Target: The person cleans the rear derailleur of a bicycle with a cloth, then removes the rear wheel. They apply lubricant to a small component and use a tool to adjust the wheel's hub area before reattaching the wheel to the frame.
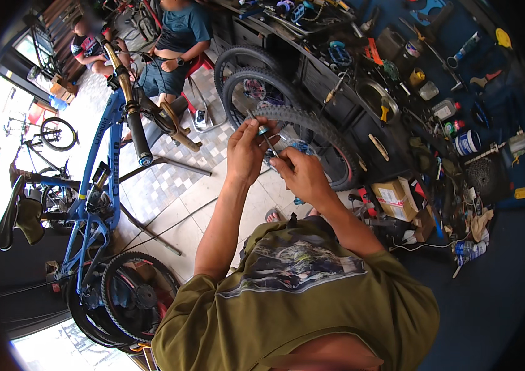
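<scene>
Both my hands are raised in front of my chest, close together. Pinched in my left hand (247, 151) is a small metal part with a teal ring (263, 130); its kind is too small to tell. My right hand (304, 177) is closed on a thin metal rod-like tool (272, 149), whose tip points up toward that part. Whether the two touch, I cannot tell. Just beyond my hands stands a bicycle wheel with a knobby tyre (330, 139).
A blue bicycle frame (114, 154) with handlebars stands at left, loose wheels (138, 297) below it. Two people sit at the far left, one on a red chair (203, 65). A cluttered workbench (312, 49) runs along the right, with a cardboard box (396, 199) and several bottles.
</scene>
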Motion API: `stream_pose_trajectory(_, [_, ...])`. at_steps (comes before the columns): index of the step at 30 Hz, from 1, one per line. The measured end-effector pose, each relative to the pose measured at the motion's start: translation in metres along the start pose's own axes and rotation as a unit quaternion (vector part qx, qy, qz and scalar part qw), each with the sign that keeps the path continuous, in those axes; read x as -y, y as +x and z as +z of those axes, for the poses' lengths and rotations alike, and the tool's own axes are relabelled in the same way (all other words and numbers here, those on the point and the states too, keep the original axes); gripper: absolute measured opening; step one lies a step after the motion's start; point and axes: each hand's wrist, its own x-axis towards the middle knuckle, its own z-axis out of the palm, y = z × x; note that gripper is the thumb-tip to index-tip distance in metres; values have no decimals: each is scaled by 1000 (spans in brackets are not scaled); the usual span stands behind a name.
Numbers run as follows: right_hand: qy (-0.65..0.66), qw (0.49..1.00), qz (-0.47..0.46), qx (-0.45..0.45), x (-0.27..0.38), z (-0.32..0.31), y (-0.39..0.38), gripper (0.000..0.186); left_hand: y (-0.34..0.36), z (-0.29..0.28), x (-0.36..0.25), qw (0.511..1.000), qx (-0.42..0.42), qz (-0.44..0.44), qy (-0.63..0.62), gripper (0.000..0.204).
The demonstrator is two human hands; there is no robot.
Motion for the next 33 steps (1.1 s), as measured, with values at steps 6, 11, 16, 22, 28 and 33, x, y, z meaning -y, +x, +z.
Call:
stream_pose_trajectory(6, [-4, 995, -39, -91, 13, -30, 24, 30, 8, 1, -2, 997, 67, -36, -4, 20])
stream_pose_trajectory(11, [117, 992, -31, -22, 4, -58, 53, 25, 9, 13, 1, 970, 179, -127, 107, 23])
stream_pose_trajectory(16, [193, 980, -45, -31, -8, -60, 51, 17, 15, 16, -5, 940, 214, -124, 234, 27])
stream_pose_trajectory(22, [211, 949, -64, -225, 5, -100, 46, 18, 18, 3, 6, 814, 290, -32, 502, 26])
stream_pose_trajectory(28, [225, 923, -34, -311, -18, -132, 41, 27, 15, -12, 23, 934, 254, -88, 237, 35])
stream_pose_trajectory(33, [273, 899, 41, -340, -54, -137, 35, 29, -1, 1, 24, 955, 211, -199, 63, 51])
